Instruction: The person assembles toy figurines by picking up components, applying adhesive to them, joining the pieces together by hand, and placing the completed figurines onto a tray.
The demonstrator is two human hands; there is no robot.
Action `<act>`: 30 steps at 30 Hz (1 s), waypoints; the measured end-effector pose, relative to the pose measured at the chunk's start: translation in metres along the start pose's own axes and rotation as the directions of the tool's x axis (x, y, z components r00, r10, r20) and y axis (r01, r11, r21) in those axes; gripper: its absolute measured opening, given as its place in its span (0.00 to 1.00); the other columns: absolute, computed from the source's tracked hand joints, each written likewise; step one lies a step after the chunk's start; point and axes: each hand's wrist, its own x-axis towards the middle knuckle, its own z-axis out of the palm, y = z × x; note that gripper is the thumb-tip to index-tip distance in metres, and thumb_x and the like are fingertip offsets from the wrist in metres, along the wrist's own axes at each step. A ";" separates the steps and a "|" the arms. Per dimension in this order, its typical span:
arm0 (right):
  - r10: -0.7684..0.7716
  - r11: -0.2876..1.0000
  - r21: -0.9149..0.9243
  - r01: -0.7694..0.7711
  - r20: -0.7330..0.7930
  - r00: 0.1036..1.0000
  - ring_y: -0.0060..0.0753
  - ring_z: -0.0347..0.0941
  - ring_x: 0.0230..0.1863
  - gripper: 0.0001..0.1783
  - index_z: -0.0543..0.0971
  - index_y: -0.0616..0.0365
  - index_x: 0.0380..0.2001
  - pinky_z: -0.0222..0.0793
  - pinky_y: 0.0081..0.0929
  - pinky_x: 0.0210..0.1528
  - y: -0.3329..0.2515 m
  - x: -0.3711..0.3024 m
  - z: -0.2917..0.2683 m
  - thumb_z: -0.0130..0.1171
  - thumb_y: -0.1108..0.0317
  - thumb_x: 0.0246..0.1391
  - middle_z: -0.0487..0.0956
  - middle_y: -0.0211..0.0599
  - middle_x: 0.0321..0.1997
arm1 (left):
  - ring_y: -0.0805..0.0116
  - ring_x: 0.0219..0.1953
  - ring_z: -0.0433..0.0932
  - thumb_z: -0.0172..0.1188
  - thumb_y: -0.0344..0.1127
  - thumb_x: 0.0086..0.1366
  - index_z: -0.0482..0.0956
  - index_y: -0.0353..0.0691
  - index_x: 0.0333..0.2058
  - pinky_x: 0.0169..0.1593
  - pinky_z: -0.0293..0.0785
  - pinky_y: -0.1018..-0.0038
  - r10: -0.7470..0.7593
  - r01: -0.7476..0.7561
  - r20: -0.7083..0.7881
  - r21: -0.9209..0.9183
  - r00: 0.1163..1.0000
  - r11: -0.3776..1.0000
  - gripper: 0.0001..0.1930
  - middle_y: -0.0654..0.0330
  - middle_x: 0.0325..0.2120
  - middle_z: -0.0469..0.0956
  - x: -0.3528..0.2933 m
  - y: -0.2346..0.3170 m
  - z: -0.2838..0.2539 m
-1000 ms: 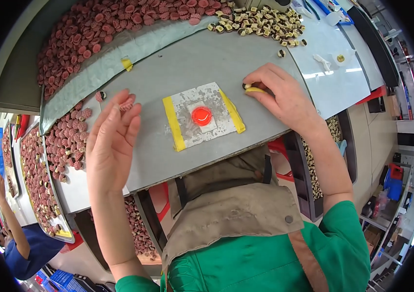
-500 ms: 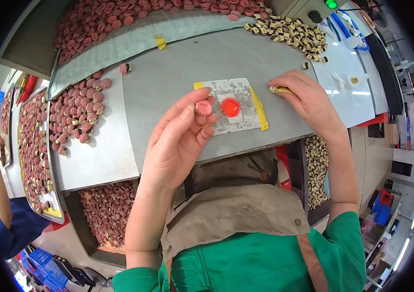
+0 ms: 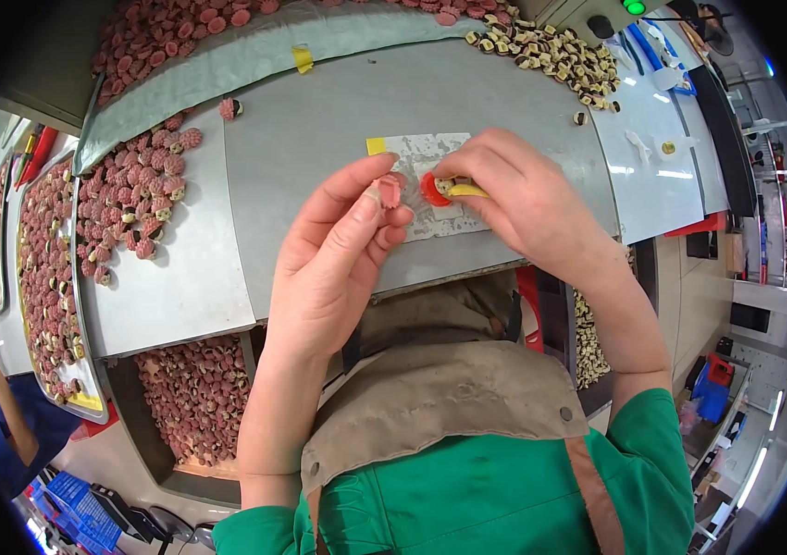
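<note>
Between the thumb and fingers of my left hand is a small pink scalloped cup, its hollow side showing. My right hand pinches a small cream-and-dark piece against the red round dish. A yellow bit shows at its thumb tip, and I cannot tell what it is. Part of the dish is hidden behind the right fingers. It sits on a worn white sheet on the grey tabletop. The two hands are close together but apart.
Loose pink pieces lie to the left beside a loaded tray. Pink cups fill the back; cream-and-dark pieces are heaped back right. Below the table edge is an open drawer of pink pieces. Another person's arm is far left.
My right hand has moved left from the bare tabletop to the red dish, carrying the cream-and-dark piece. My left hand stays nearly in place with the pink cup, which has turned slightly.
</note>
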 end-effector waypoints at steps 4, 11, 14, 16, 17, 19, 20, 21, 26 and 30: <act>-0.026 0.995 -0.094 0.026 0.002 1.000 0.45 0.71 0.37 0.14 0.75 0.59 0.37 0.69 0.35 0.38 0.001 0.001 0.007 0.61 0.77 0.42 0.73 0.40 0.35 | 0.75 0.44 0.73 0.51 0.33 0.69 0.69 0.36 0.54 0.49 0.69 0.78 0.010 -0.010 -0.002 0.022 1.000 1.000 0.16 0.63 0.43 0.73 0.000 -0.002 0.002; -0.015 1.000 0.011 0.015 0.001 1.000 0.41 0.72 0.37 0.13 0.75 0.60 0.37 0.69 0.32 0.39 0.002 0.001 0.008 0.60 0.77 0.45 0.73 0.40 0.35 | 0.76 0.43 0.74 0.52 0.34 0.68 0.69 0.36 0.53 0.47 0.69 0.79 -0.008 0.015 -0.077 0.085 0.997 0.996 0.17 0.63 0.43 0.74 -0.003 -0.001 0.008; 0.192 0.944 0.269 -0.191 0.024 0.981 0.35 0.72 0.39 0.11 0.75 0.60 0.39 0.69 0.29 0.40 -0.003 -0.006 0.008 0.58 0.77 0.50 0.73 0.38 0.37 | 0.77 0.41 0.74 0.53 0.34 0.68 0.69 0.35 0.53 0.46 0.69 0.80 -0.034 0.047 -0.119 0.110 0.992 0.993 0.17 0.63 0.42 0.75 -0.002 0.000 0.013; 0.289 0.749 0.639 -0.175 -0.077 0.954 0.29 0.74 0.37 0.10 0.74 0.59 0.42 0.70 0.26 0.40 -0.004 -0.010 0.016 0.56 0.75 0.55 0.74 0.34 0.38 | 0.78 0.41 0.74 0.54 0.34 0.67 0.70 0.35 0.52 0.46 0.69 0.81 -0.048 0.066 -0.127 0.136 0.991 0.989 0.17 0.63 0.42 0.75 -0.001 0.001 0.013; 0.287 0.749 0.640 -0.172 -0.080 0.955 0.29 0.74 0.37 0.10 0.74 0.59 0.42 0.70 0.26 0.40 -0.007 -0.010 0.016 0.56 0.75 0.55 0.74 0.34 0.38 | 0.78 0.41 0.74 0.54 0.34 0.67 0.70 0.35 0.52 0.46 0.69 0.81 -0.056 0.073 -0.119 0.145 0.991 0.987 0.16 0.63 0.42 0.75 -0.001 0.001 0.012; 0.215 0.766 0.634 -0.105 -0.099 0.972 0.29 0.71 0.42 0.11 0.73 0.60 0.43 0.69 0.26 0.45 -0.012 -0.006 0.015 0.56 0.73 0.56 0.73 0.36 0.40 | 0.78 0.41 0.74 0.54 0.34 0.67 0.70 0.35 0.51 0.45 0.69 0.81 -0.065 0.082 -0.110 0.158 0.992 0.984 0.16 0.63 0.42 0.76 0.000 0.001 0.012; 0.215 0.765 0.635 -0.103 -0.101 0.971 0.29 0.71 0.42 0.11 0.73 0.60 0.43 0.69 0.26 0.45 -0.015 -0.003 0.013 0.56 0.73 0.56 0.73 0.36 0.40 | 0.78 0.41 0.74 0.54 0.34 0.67 0.71 0.35 0.51 0.45 0.69 0.81 -0.071 0.086 -0.107 0.143 0.992 0.986 0.16 0.63 0.42 0.76 0.000 0.001 0.011; 0.176 0.805 0.587 -0.081 -0.108 0.978 0.29 0.71 0.42 0.11 0.73 0.60 0.42 0.69 0.25 0.45 -0.019 0.000 0.011 0.57 0.74 0.56 0.73 0.36 0.40 | 0.78 0.41 0.74 0.54 0.34 0.67 0.71 0.35 0.51 0.45 0.69 0.81 -0.078 0.091 -0.103 0.127 0.992 0.988 0.16 0.63 0.42 0.76 0.000 0.000 0.011; -0.040 0.950 0.297 0.098 -0.196 0.980 0.29 0.71 0.42 0.11 0.73 0.60 0.42 0.68 0.23 0.46 -0.014 0.005 0.016 0.58 0.74 0.54 0.73 0.35 0.41 | 0.77 0.41 0.74 0.53 0.34 0.68 0.71 0.34 0.50 0.47 0.70 0.79 -0.067 0.076 -0.103 0.091 0.993 0.993 0.15 0.62 0.43 0.76 0.002 -0.001 0.013; 0.062 0.914 0.406 0.013 -0.172 0.983 0.30 0.72 0.41 0.11 0.73 0.60 0.42 0.69 0.23 0.44 -0.020 0.004 0.018 0.57 0.73 0.55 0.74 0.37 0.41 | 0.75 0.45 0.74 0.54 0.34 0.68 0.71 0.32 0.50 0.51 0.70 0.76 0.122 -0.094 -0.089 0.267 0.989 0.959 0.15 0.61 0.44 0.74 0.000 -0.009 0.013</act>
